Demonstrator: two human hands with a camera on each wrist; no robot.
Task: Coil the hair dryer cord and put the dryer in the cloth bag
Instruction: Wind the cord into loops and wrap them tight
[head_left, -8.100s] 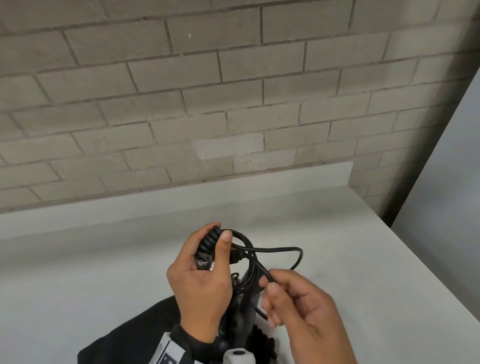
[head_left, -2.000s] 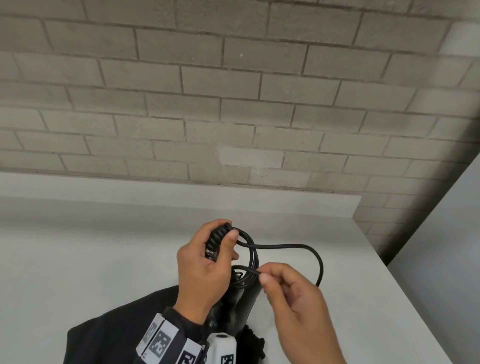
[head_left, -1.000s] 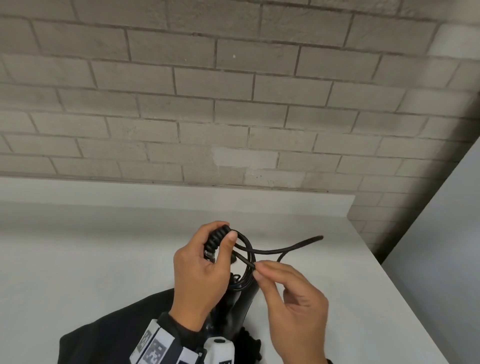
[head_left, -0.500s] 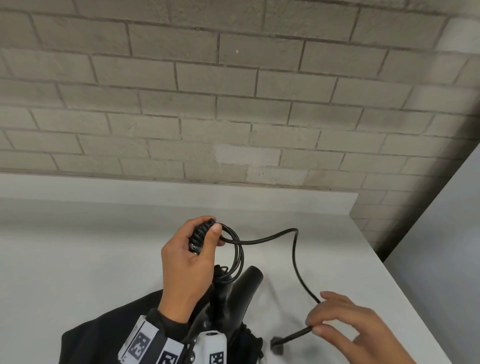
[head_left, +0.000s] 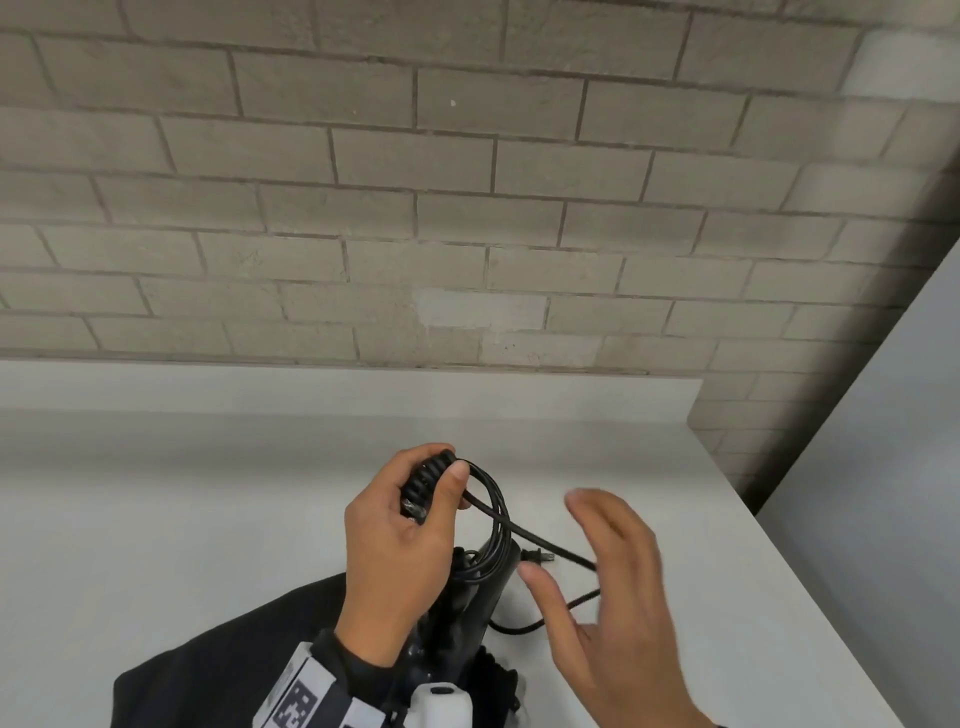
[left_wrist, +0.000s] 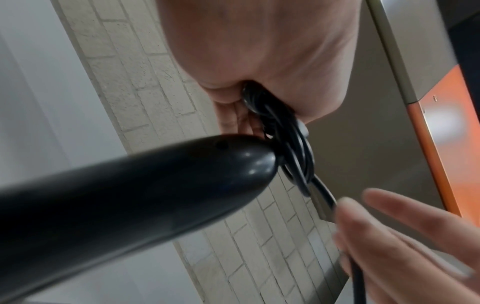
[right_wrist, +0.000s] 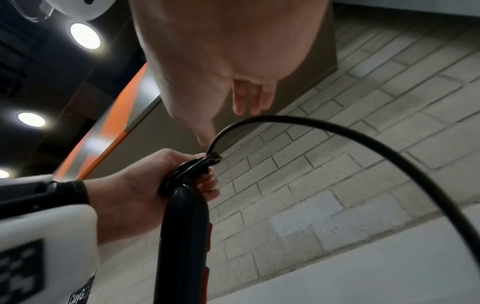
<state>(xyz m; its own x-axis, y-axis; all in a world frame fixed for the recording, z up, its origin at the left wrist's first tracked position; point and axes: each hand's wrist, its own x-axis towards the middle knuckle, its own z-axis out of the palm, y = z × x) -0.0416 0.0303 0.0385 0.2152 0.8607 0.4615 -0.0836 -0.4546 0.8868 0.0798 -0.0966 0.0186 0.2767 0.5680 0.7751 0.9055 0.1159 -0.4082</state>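
Note:
My left hand (head_left: 436, 483) grips the ribbed cord end and several coiled loops of black cord (head_left: 496, 525) above the table. The black dryer handle (head_left: 485, 587) hangs below the coil; the rest of the dryer is hidden by my wrist. The loose cord tail (head_left: 566, 555) runs right past my right hand (head_left: 566, 540), whose fingers are spread and blurred, gripping nothing. The plug (head_left: 540, 557) hangs free beside the handle. The black cloth bag (head_left: 208, 670) lies under my left forearm. The left wrist view shows the handle (left_wrist: 130, 195) and coil (left_wrist: 293, 144). The right wrist view shows the cord (right_wrist: 363, 139) arcing below straight fingers (right_wrist: 249, 98).
The white table (head_left: 208, 493) stretches to a low upstand at the brick wall (head_left: 467, 208). Its right edge (head_left: 831, 597) drops off beside a grey panel (head_left: 909, 467). A cord loop (head_left: 519, 629) rests on the table near the handle.
My right hand has let go of the cord near the plug and risen up and left with spread fingers. The plug now hangs by the handle. My left hand keeps its grip.

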